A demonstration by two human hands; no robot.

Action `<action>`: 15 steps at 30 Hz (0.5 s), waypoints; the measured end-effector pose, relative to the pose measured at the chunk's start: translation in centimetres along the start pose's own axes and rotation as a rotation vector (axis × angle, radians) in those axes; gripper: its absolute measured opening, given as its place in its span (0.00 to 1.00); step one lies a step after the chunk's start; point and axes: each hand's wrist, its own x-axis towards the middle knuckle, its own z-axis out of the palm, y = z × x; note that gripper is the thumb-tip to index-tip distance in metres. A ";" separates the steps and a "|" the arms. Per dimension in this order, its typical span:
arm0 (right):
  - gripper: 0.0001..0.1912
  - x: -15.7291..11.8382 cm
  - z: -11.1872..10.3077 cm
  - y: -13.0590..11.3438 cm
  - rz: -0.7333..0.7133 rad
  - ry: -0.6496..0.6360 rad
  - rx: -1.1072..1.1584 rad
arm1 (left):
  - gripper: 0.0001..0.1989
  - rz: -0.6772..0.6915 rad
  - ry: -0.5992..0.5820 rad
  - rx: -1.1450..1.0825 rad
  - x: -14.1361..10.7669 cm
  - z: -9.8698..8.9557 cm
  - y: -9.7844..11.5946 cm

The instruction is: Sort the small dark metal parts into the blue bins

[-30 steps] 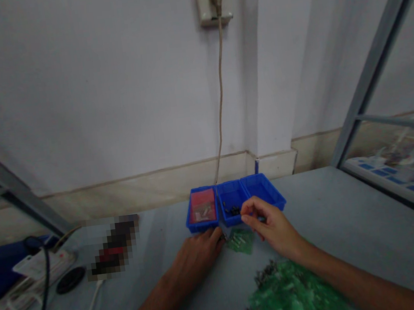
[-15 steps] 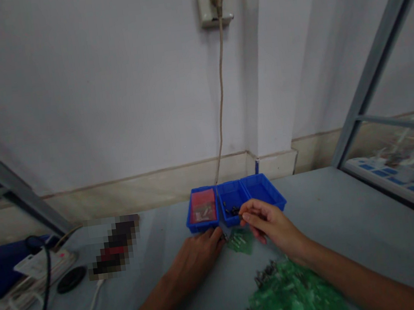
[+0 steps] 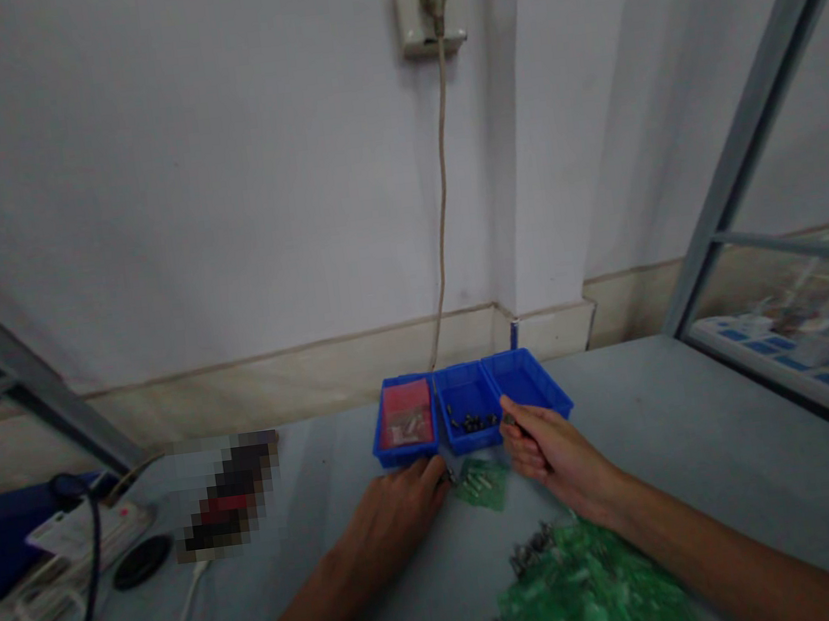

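Observation:
My left hand (image 3: 407, 498) rests on the table just in front of the left blue bin (image 3: 380, 446), its fingers pressed together by a small dark metal piece. My right hand (image 3: 541, 446) is closed in front of the right blue bin (image 3: 525, 382); a small dark part shows at its fingertips, too small to name. Several dark metal parts (image 3: 474, 423) lie in the middle blue bin (image 3: 461, 385). A red packet (image 3: 406, 399) and a clear bag fill the left bin. Between my hands lies a green bag (image 3: 482, 485) with metal pieces.
A heap of green bags (image 3: 593, 596) lies near the front, with loose metal parts (image 3: 530, 546) beside it. At left are a pixelated object (image 3: 230, 494), a black round item (image 3: 143, 562) and cables. Power strips stand at both sides.
My right hand has shifted slightly right, away from the middle bin, and its fingers have curled in. More of the dark parts now shows. My left hand has stayed put.

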 end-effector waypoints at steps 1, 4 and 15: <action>0.22 0.0 0.0 0.0 -0.014 0.015 -0.011 | 0.09 -0.004 0.000 0.002 0.0 0.0 0.0; 0.19 -0.2 0.2 0.0 -0.077 0.036 -0.073 | 0.08 -0.012 -0.006 0.000 0.0 -0.3 0.1; 0.13 -0.6 0.6 -0.3 -0.285 -0.042 -0.447 | 0.09 -0.010 -0.021 -0.023 0.0 -0.9 0.4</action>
